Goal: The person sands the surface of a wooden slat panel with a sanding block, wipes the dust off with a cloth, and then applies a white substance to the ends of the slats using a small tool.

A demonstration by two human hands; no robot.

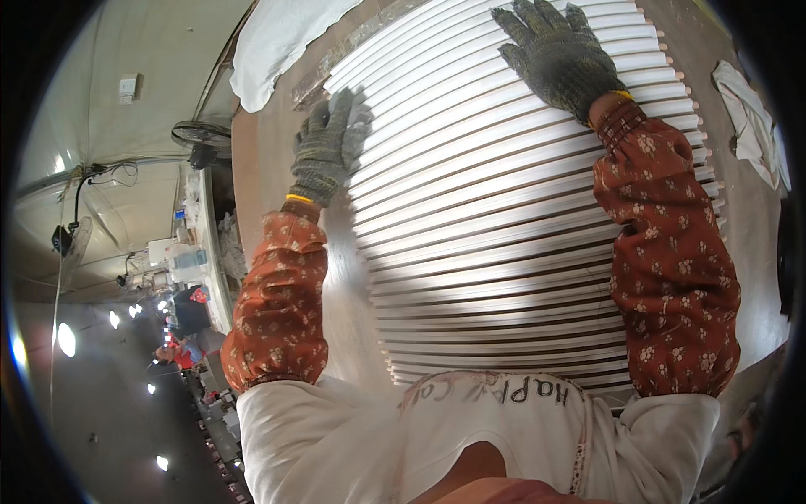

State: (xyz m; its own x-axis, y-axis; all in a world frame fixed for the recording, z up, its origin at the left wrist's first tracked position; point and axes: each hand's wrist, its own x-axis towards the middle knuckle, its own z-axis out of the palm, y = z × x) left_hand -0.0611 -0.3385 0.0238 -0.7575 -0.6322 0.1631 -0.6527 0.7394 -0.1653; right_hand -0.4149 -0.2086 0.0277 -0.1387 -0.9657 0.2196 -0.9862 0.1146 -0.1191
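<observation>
Many long white strips (487, 210) with bare brownish ends lie side by side across the table (269, 160), narrow dark gaps between them. My right hand (564, 63), in a dark grey-green knitted glove, lies palm down over the far strips toward their right ends, fingers spread. At the left ends of the strips my left hand (321, 149) wears a matching glove. Its fingers stretch forward, beside or touching the strip ends; the exact contact is hard to make out. Neither hand holds anything. Red flowered sleeves cover both forearms.
A white cloth (281, 46) lies at the far left of the table, and another pale cloth (750, 118) at its right edge. Beyond the left side stand a black fan (201, 139) and a long bench (214, 252) with assorted items. A person (180, 353) in red is farther off.
</observation>
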